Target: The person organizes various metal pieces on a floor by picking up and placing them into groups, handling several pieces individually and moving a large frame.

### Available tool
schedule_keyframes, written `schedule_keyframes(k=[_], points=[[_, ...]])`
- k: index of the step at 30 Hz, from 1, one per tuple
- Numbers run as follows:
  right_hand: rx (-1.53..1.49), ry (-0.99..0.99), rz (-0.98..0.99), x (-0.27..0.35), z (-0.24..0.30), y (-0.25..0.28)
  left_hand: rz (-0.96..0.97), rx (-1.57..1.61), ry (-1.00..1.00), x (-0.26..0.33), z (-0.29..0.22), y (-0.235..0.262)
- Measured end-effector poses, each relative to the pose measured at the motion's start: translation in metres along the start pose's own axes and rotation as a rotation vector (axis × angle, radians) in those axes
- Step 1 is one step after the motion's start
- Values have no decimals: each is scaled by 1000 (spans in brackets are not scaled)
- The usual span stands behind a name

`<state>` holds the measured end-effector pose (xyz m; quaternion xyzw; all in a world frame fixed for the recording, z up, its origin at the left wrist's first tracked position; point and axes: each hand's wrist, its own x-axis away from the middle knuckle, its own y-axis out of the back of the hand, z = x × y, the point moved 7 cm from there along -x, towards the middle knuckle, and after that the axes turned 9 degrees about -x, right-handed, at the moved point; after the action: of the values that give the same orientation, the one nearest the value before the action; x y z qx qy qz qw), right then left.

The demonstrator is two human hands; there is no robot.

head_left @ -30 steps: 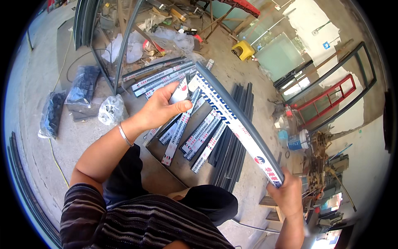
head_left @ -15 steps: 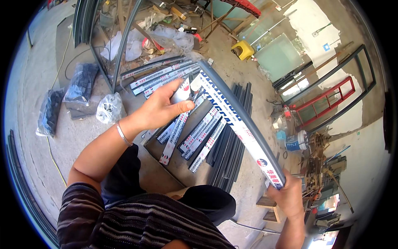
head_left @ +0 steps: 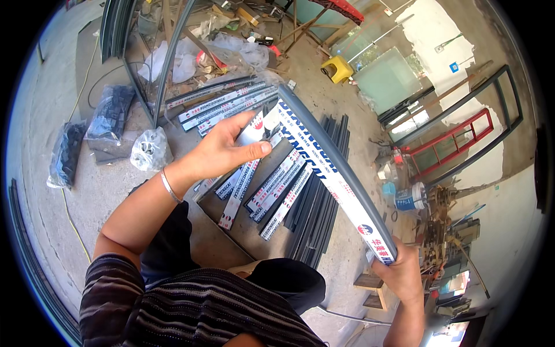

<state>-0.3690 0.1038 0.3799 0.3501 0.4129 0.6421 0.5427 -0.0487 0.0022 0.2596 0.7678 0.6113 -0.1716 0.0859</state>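
A long grey metal frame profile (head_left: 341, 168), faced with white printed protective film, slants across in front of me. My right hand (head_left: 400, 272) is wrapped round its lower right end. At its upper left end, my left hand (head_left: 222, 147) grips a short film-covered profile piece (head_left: 252, 130) between thumb and fingers. This piece meets the long profile at an angle, with a small dark part by my thumb tip; whether they are joined I cannot tell. Below them on the floor lie several short film-covered profiles (head_left: 278, 182) beside a bundle of long dark profiles (head_left: 318, 214).
More film-covered profiles (head_left: 225, 107) lie farther off, near scrap and plastic sheeting. Plastic-wrapped dark bundles (head_left: 110, 115) and a clear bag (head_left: 151, 149) rest at left. A yellow stool (head_left: 337, 69), red frame (head_left: 457, 141) and white-blue bucket (head_left: 411, 197) stand at right.
The view has shifted very slightly. Both hands keep the same grip, and the profiles in them have hardly moved.
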Motion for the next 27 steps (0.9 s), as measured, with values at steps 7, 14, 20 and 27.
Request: schedule_keyframes(k=[7,14,20,27], points=[[-26,-46,25,-3,-2,-3,0,50,0,1,-2,0],[53,31,-3,0,-7,-5,-25,11,-27,1,-1,3],[70,0,5,4,-5,-4,-62,13,-66,1,1,-1],[33,27,-1,3,-7,-3,-49,58,-43,1,0,3]])
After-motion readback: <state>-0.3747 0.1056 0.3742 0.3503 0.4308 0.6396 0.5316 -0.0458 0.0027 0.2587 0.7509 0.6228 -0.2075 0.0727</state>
